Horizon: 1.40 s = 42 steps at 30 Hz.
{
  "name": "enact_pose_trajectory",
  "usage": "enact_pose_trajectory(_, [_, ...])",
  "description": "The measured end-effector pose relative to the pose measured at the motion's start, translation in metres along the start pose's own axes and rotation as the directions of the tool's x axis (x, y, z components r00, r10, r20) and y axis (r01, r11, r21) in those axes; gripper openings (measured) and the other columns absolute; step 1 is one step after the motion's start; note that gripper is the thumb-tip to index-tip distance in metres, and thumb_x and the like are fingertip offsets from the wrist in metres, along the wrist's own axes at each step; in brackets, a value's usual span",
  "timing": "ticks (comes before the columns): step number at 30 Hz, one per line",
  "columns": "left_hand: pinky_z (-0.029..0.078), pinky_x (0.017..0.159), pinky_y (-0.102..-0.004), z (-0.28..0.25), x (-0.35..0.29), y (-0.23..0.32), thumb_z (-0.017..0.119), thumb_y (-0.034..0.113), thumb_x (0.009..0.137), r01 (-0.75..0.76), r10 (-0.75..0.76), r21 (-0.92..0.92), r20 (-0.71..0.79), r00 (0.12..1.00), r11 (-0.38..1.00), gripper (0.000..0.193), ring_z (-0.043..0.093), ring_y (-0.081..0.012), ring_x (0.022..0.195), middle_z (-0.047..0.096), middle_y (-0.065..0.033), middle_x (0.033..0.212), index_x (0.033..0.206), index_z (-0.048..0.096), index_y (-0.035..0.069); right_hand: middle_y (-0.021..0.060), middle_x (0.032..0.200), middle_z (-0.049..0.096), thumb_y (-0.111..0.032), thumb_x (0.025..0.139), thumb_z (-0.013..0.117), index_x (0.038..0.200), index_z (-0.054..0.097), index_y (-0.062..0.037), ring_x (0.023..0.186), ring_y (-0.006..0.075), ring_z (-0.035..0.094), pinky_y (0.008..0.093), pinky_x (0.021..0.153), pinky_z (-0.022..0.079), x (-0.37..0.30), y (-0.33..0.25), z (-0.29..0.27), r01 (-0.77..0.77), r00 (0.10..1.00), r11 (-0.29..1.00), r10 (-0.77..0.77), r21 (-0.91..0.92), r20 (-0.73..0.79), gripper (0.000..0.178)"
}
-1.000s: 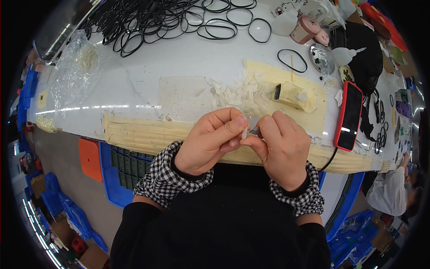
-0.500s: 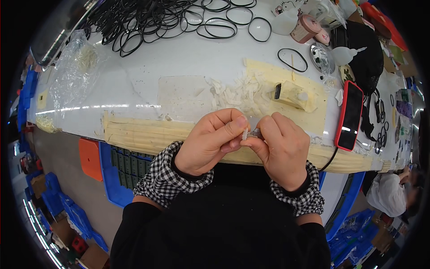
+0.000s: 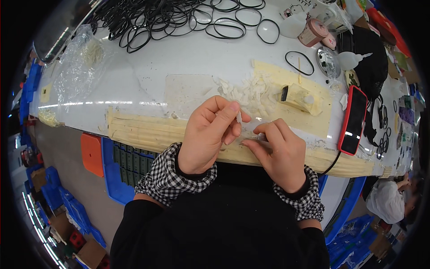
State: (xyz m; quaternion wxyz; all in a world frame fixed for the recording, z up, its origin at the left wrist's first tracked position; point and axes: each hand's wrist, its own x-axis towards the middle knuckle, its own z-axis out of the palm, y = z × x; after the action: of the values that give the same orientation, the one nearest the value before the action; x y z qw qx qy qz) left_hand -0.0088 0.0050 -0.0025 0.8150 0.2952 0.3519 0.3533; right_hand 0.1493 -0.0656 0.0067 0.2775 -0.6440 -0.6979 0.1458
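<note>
My left hand (image 3: 206, 134) is raised over the table's near edge, thumb and forefinger pinching a thin whitish strip (image 3: 239, 117). To its right, my right hand (image 3: 284, 154) has its fingers curled, with a gap between thumb tip and forefinger tip. Something small and greyish seems to lie inside that curl, mostly hidden. Just beyond both hands is a loose pile of pale scraps (image 3: 251, 92). A yellowish taped block (image 3: 301, 98) with a dark end sits right of the pile, on a yellow sheet (image 3: 320, 116).
Black rubber-like loops (image 3: 148, 18) are heaped at the far left; one single loop (image 3: 299, 62) lies apart. Clear plastic film (image 3: 80, 67) is at the left. A red-cased phone (image 3: 352, 121) stands at the right. Blue crates (image 3: 117, 188) are below the table; another person (image 3: 387, 201) is at far right.
My hands have drawn apart. The left has lifted slightly away with the whitish strip, and the right's thumb and forefinger have parted a little. The whole view has shifted slightly.
</note>
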Motion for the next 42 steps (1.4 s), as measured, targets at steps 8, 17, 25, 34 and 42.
enact_pose_trajectory(8, [0.035,0.052,-0.0169,0.0,-0.001,0.001,0.049,0.017,0.098,-0.047,0.048,0.006,-0.044,0.998,0.999,0.015,0.045,-0.0042,0.061,0.059,-0.0037,0.081,0.092,0.053,0.004,0.0035,0.077,0.052,-0.008,0.069,0.071,0.086,0.059,-0.01,0.06,0.021,0.058,0.0317,0.052,0.045,0.002,0.004,0.007,0.032,0.999,0.997,-0.031,-0.07,0.011,0.021])
enact_pose_trajectory(17, [0.04,0.061,-0.0183,-0.004,0.0,0.005,0.046,0.022,0.099,0.041,-0.035,-0.108,0.054,0.998,0.993,0.025,0.05,-0.006,0.071,0.056,-0.0025,0.086,0.105,0.056,0.0,0.0063,0.074,0.058,0.002,0.068,0.07,0.083,0.061,-0.0046,0.059,0.0216,0.059,0.0287,0.051,0.046,0.006,0.008,-0.006,-0.038,0.99,0.989,0.057,0.145,-0.13,0.018])
enact_pose_trajectory(25, [0.035,0.055,-0.0174,0.004,-0.002,0.005,0.056,0.017,0.094,0.076,-0.094,0.118,0.156,0.983,0.99,0.016,0.044,-0.0035,0.063,0.056,0.002,0.077,0.099,0.059,0.002,0.0085,0.071,0.061,0.002,0.069,0.073,0.08,0.063,-0.0018,0.058,0.0218,0.06,0.0286,0.049,0.046,0.014,-0.002,-0.006,0.207,0.92,0.976,-0.173,0.062,-0.351,0.015])
enact_pose_trajectory(34, [0.029,0.053,-0.0182,0.004,0.002,0.002,0.059,0.012,0.091,-0.078,0.058,0.204,0.102,0.993,0.976,0.01,0.037,-0.0025,0.058,0.049,0.0049,0.067,0.091,0.061,0.001,0.0103,0.074,0.064,0.002,0.069,0.073,0.084,0.065,-0.0008,0.06,0.0228,0.062,0.0288,0.051,0.048,0.017,-0.001,-0.002,0.262,0.904,0.954,-0.19,0.145,-0.383,0.017])
enact_pose_trajectory(42, [0.033,0.06,-0.0202,0.0,0.003,0.0,0.057,0.013,0.093,0.043,-0.044,0.009,0.204,0.978,0.999,0.013,0.038,-0.0044,0.063,0.051,0.0032,0.072,0.096,0.06,0.002,0.007,0.075,0.065,0.003,0.072,0.073,0.083,0.065,-0.0016,0.055,0.0128,0.056,0.0226,0.047,0.041,0.014,-0.014,-0.01,0.076,0.958,0.921,0.04,0.383,-0.285,0.014])
